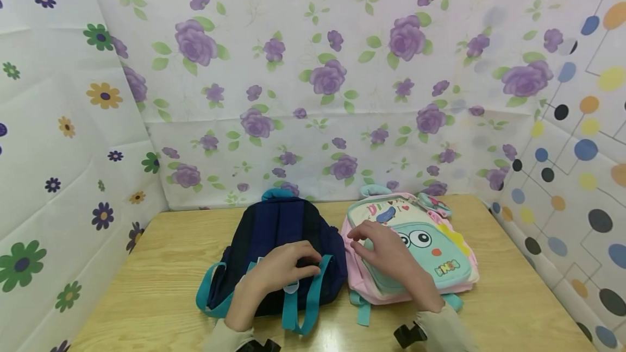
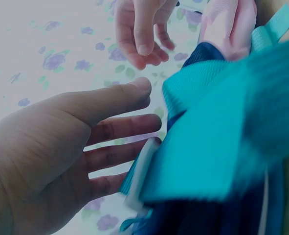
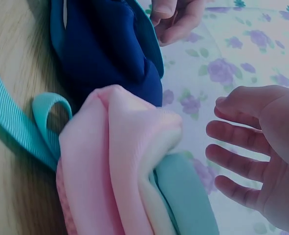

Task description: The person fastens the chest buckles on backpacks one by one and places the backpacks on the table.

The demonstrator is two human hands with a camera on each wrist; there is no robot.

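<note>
A navy backpack (image 1: 264, 232) lies on the table with its back panel and turquoise straps (image 1: 315, 297) facing up. Over its lower part hovers my left hand (image 1: 281, 268), fingers loosely bent and thumb apart. In the left wrist view the fingertips of that hand (image 2: 61, 132) are right at a turquoise strap (image 2: 203, 127) and its pale buckle (image 2: 142, 171). To the right lies a pink and mint cartoon backpack (image 1: 440, 259), big-eyed front up. My right hand (image 1: 386, 251) is above it, fingers spread and bent; in the right wrist view a gap shows between this hand (image 3: 261, 147) and the pink side (image 3: 129, 161).
Both bags stand side by side on a wooden table (image 1: 161, 265). Behind them hangs a purple-flowered cloth (image 1: 303, 140). A daisy-print cloth (image 1: 63, 189) closes the left side and a dotted cloth (image 1: 572, 189) the right. A round charm (image 1: 435, 204) hangs at the cartoon bag's top.
</note>
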